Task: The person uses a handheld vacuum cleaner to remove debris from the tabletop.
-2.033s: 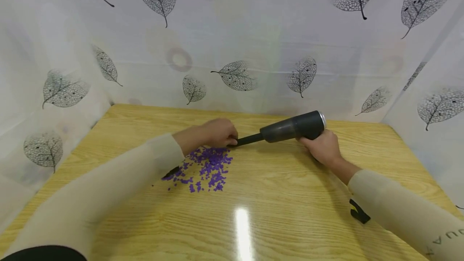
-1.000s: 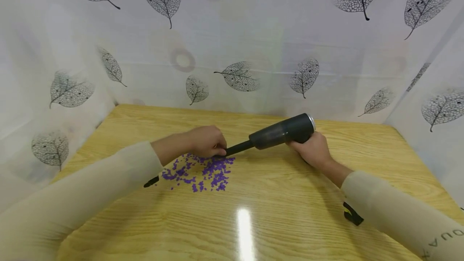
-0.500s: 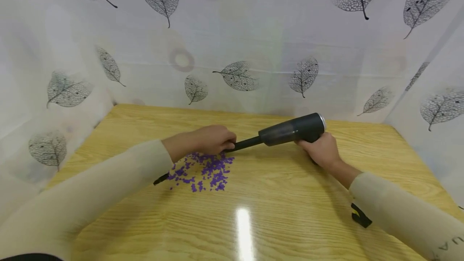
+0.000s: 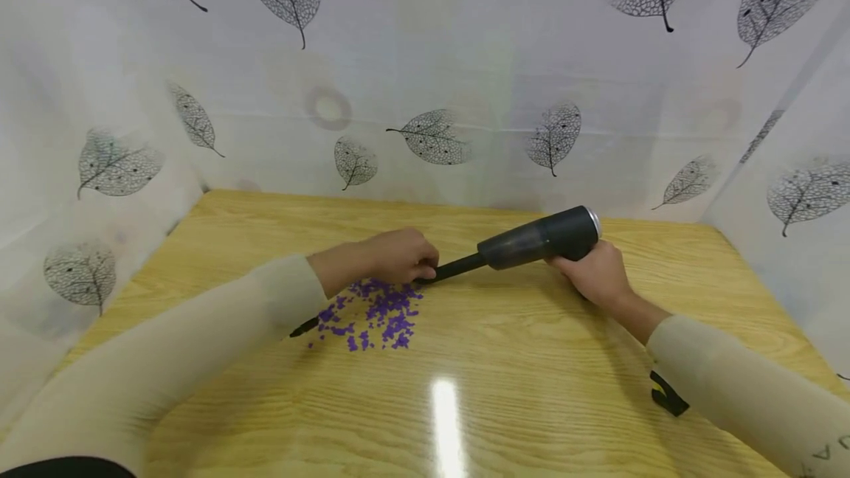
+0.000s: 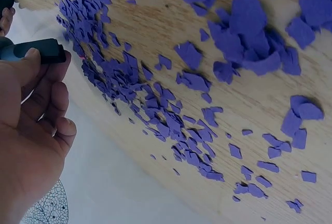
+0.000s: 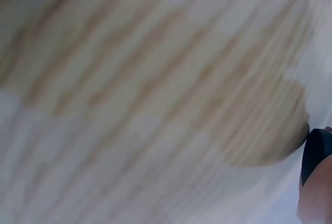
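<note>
A black handheld vacuum cleaner [image 4: 538, 240] with a narrow nozzle [image 4: 461, 265] slants across the table, its nozzle end pointing left. My right hand [image 4: 596, 273] grips its handle at the right. Near the nozzle's tip, my left hand [image 4: 400, 257] pinches the tube between thumb and fingers. In the left wrist view the nozzle tip [image 5: 49, 51] sits beside the scattered purple paper scraps [image 5: 249, 32]. These scraps [image 4: 392, 308] lie below and left of the left hand in the head view, partly hidden by the forearm. Only a bit of the right hand [image 6: 317, 193] shows in the right wrist view.
A wood-grain table [image 4: 531, 389] fills the space, with leaf-print curtains [image 4: 425, 57] standing at its back and sides. Black wrist-strap pieces [image 4: 669, 395] stick out under the right sleeve, and a similar dark piece [image 4: 305, 327] shows below the left one.
The vacuum and both hands moved left and nearer, then back right over the last second. Both hands keep their hold. The purple scraps look much the same.
</note>
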A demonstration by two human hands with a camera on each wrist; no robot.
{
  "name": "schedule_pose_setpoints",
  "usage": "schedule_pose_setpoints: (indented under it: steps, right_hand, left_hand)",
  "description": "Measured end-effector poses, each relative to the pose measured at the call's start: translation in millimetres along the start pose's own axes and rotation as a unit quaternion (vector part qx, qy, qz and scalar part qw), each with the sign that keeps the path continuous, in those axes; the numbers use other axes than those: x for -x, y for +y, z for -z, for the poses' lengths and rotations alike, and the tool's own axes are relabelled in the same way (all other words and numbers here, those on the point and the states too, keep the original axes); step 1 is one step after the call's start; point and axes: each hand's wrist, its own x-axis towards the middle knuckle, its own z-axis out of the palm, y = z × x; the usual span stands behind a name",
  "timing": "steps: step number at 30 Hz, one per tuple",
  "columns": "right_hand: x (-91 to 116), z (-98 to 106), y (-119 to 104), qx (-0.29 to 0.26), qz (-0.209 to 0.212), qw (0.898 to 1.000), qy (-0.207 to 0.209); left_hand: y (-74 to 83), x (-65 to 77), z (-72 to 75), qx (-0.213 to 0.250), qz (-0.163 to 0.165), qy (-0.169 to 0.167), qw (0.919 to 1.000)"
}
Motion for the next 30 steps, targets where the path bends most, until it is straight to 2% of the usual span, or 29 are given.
schedule_pose_setpoints:
  steps: [6,15,20,30]
  right_hand:
    - [0,1,1,0.005,0.009,1.0,-0.001]
    - [1,0,-1,0.002,0.018,1.0,-0.013]
    - [4,-2,-3,0.011,0.02,1.0,-0.017]
    - [10,-4,-7,-0.006,0.024,0.999,-0.043]
  left_hand:
    - [4.2,2.1,-0.2,0.004,-0.002,-0.009,0.9999]
    - [3.9,8.9,-2.5,-0.001,-0.044,-0.003,0.999]
    - [6.7,14.4,-2.2,0.003,-0.053,-0.006,0.9986]
    - [15.1,26.3,-5.1,0.044,-0.064,-0.017,0.9969]
